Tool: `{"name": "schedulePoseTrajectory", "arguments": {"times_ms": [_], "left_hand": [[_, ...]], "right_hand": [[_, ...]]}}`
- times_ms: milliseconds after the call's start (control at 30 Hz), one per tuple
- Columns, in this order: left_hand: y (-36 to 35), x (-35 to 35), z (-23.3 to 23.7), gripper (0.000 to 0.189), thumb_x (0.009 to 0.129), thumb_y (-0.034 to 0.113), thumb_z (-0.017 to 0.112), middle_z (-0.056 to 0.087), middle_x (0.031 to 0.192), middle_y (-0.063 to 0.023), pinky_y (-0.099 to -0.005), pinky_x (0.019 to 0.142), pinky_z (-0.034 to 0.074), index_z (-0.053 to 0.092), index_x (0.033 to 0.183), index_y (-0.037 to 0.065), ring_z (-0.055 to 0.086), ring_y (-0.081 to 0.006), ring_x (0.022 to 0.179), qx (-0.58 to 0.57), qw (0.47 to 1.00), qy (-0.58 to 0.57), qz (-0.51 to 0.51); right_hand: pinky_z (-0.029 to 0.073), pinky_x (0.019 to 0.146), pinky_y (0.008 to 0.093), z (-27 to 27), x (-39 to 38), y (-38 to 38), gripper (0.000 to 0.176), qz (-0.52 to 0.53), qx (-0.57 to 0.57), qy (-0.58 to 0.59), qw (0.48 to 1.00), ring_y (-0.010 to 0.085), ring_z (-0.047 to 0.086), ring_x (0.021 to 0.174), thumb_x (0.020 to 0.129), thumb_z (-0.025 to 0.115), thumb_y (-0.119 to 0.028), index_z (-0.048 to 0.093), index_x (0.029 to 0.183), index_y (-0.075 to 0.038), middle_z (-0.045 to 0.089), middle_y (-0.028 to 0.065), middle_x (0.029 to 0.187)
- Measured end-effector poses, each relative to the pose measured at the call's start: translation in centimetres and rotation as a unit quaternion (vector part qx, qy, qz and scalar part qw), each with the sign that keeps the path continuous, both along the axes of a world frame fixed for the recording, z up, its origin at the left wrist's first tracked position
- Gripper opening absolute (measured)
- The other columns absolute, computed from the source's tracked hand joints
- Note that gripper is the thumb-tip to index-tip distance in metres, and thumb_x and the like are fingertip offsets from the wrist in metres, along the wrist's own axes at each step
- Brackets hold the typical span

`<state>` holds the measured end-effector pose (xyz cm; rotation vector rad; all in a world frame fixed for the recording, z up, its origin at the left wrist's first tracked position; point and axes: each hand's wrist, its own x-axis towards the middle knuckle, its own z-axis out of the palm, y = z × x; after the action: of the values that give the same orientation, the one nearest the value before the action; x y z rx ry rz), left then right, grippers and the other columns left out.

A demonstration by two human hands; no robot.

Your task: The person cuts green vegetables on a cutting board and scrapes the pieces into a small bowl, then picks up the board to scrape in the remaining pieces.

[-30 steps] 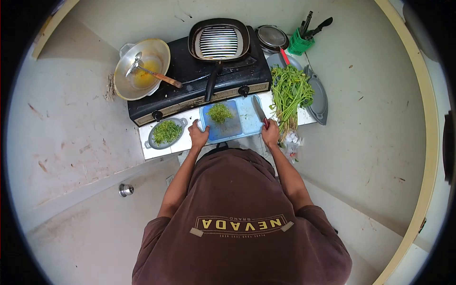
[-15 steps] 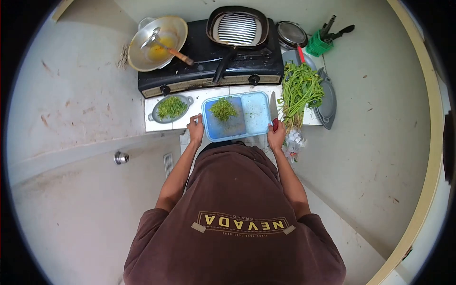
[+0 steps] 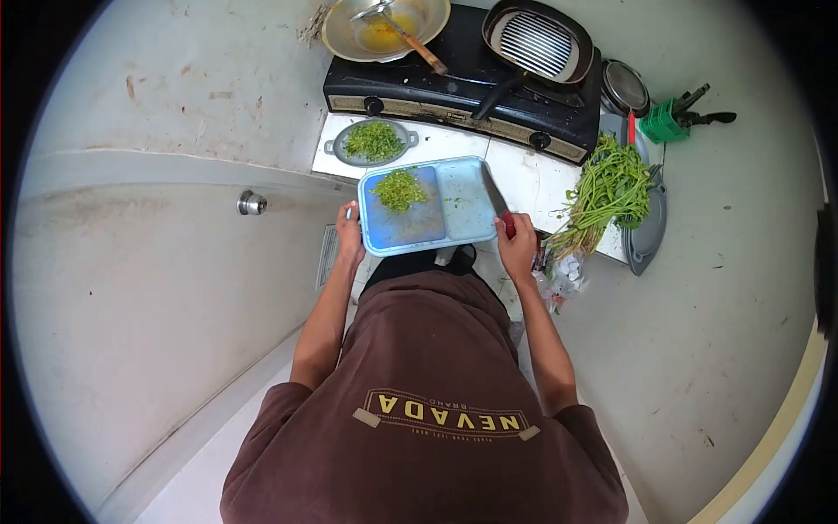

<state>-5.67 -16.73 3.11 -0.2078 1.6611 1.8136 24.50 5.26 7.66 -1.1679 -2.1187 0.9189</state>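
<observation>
A light blue tray (image 3: 469, 229) with a darker blue section is held in front of my body, off the counter. Chopped greens (image 3: 398, 191) lie heaped on the darker section, and a few bits dot the lighter side. My left hand (image 3: 349, 234) is closed on the tray's left edge. At the right edge my right hand (image 3: 518, 243) is wrapped round the red handle of a knife (image 3: 496, 194) and also seems to grip the tray. The knife's blade slants up along the tray's right side. Beyond the tray, a grey oval dish (image 3: 333, 148) contains more chopped greens.
A black stove (image 3: 419, 92) carries a wok (image 3: 336, 39) with a wooden-handled ladle and a square grill pan (image 3: 580, 65). Leafy greens with long stems (image 3: 607, 188) lie at the counter's right, near a green basket (image 3: 665, 122) of knives. A round metal drain fitting (image 3: 251, 203) is at left.
The tray has come off the counter edge, away from the stove, with both hands on it and the knife along. My view has turned left, so the stove and counter appear further right.
</observation>
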Motion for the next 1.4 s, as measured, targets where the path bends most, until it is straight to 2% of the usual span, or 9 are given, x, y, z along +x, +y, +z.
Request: {"name": "schedulePoseTrajectory", "arguments": {"times_ms": [100, 200, 333, 433, 533, 667, 800, 1200, 1400], "left_hand": [[-1.2, -2.2, -0.8, 0.031, 0.110, 0.031, 0.054, 0.065, 0.110, -0.0107, -0.0382, 0.087, 0.058, 0.050, 0.126, 0.005, 0.065, -0.0201, 0.098, 0.008, 1.000, -0.012, -0.021], [-0.8, -4.2, -1.3, 0.026, 0.109, 0.028, 0.057, 0.067, 0.101, -0.0079, -0.0351, 0.079, 0.058, 0.054, 0.122, 0.006, 0.065, -0.0169, 0.089, 0.025, 0.999, -0.033, 0.001], [-0.1, -7.3, -2.5, 0.023, 0.108, 0.028, 0.060, 0.067, 0.094, -0.0051, -0.0327, 0.072, 0.057, 0.058, 0.117, 0.006, 0.063, -0.0140, 0.083, 0.018, 0.999, -0.028, 0.010], [-0.3, -10.2, -3.2, 0.025, 0.108, 0.029, 0.060, 0.068, 0.101, -0.0076, -0.0345, 0.076, 0.059, 0.058, 0.116, 0.005, 0.067, -0.0168, 0.088, 0.018, 0.999, -0.018, -0.046], [-0.1, -11.7, -2.9, 0.023, 0.107, 0.027, 0.063, 0.067, 0.091, -0.0035, -0.0303, 0.067, 0.054, 0.061, 0.113, 0.005, 0.061, -0.0114, 0.076, -0.001, 0.998, -0.021, -0.050], [-0.1, -13.4, -2.8, 0.022, 0.106, 0.026, 0.064, 0.066, 0.089, -0.0036, -0.0306, 0.066, 0.053, 0.061, 0.110, 0.005, 0.060, -0.0114, 0.075, -0.011, 0.996, -0.049, -0.071], [-0.3, -14.7, -3.1, 0.018, 0.107, 0.025, 0.063, 0.065, 0.088, -0.0038, -0.0310, 0.065, 0.054, 0.059, 0.104, 0.007, 0.061, -0.0130, 0.074, 0.012, 0.995, -0.042, -0.084], [-0.6, -15.8, -3.6, 0.017, 0.106, 0.023, 0.064, 0.067, 0.092, -0.0071, -0.0336, 0.066, 0.058, 0.057, 0.106, 0.008, 0.064, -0.0159, 0.077, 0.042, 0.990, -0.109, -0.082], [-0.7, -16.2, -3.3, 0.019, 0.106, 0.024, 0.064, 0.067, 0.091, -0.0078, -0.0341, 0.067, 0.059, 0.056, 0.107, 0.006, 0.065, -0.0166, 0.077, 0.013, 0.990, -0.104, -0.098]], "right_hand": [[0.051, 0.070, 0.0412, 4.5, -2.4, -0.6, 0.020, 0.043, 0.000, -0.029, 0.999, 0.0290, 0.064, 0.076, 0.097, 0.071, -0.020, 0.067, 0.105, -0.003, 0.061, 0.0122, 0.092], [0.055, 0.075, 0.0435, 7.0, -5.2, -0.9, 0.023, 0.097, -0.018, -0.083, 0.992, 0.0321, 0.070, 0.087, 0.098, 0.069, -0.025, 0.066, 0.112, -0.007, 0.065, 0.0117, 0.097], [0.054, 0.079, 0.0447, 6.1, -9.8, -0.4, 0.025, 0.199, 0.008, -0.098, 0.975, 0.0355, 0.068, 0.092, 0.101, 0.064, -0.030, 0.066, 0.110, -0.007, 0.066, 0.0131, 0.099], [0.053, 0.079, 0.0449, 5.5, -13.6, -0.3, 0.025, 0.251, 0.040, -0.083, 0.963, 0.0350, 0.067, 0.092, 0.101, 0.064, -0.030, 0.066, 0.107, -0.006, 0.066, 0.0132, 0.099], [0.052, 0.080, 0.0452, 6.2, -16.4, -0.2, 0.025, 0.300, 0.055, -0.122, 0.945, 0.0349, 0.066, 0.092, 0.099, 0.066, -0.029, 0.066, 0.106, -0.005, 0.066, 0.0126, 0.100], [0.051, 0.082, 0.0449, 6.0, -18.6, -0.6, 0.028, 0.322, 0.047, -0.117, 0.938, 0.0357, 0.063, 0.093, 0.097, 0.069, -0.031, 0.065, 0.107, -0.005, 0.065, 0.0128, 0.099], [0.051, 0.084, 0.0465, 5.7, -19.7, -1.2, 0.023, 0.341, 0.043, -0.120, 0.931, 0.0355, 0.065, 0.096, 0.094, 0.069, -0.026, 0.066, 0.106, -0.007, 0.066, 0.0120, 0.100], [0.051, 0.088, 0.0477, 3.2, -22.8, 0.7, 0.025, 0.341, 0.028, -0.144, 0.928, 0.0373, 0.065, 0.101, 0.096, 0.067, -0.028, 0.065, 0.108, -0.005, 0.067, 0.0147, 0.104], [0.053, 0.090, 0.0479, 1.3, -25.0, 1.8, 0.030, 0.333, 0.006, -0.164, 0.929, 0.0379, 0.066, 0.104, 0.097, 0.067, -0.031, 0.066, 0.114, -0.006, 0.069, 0.0151, 0.109]]}}
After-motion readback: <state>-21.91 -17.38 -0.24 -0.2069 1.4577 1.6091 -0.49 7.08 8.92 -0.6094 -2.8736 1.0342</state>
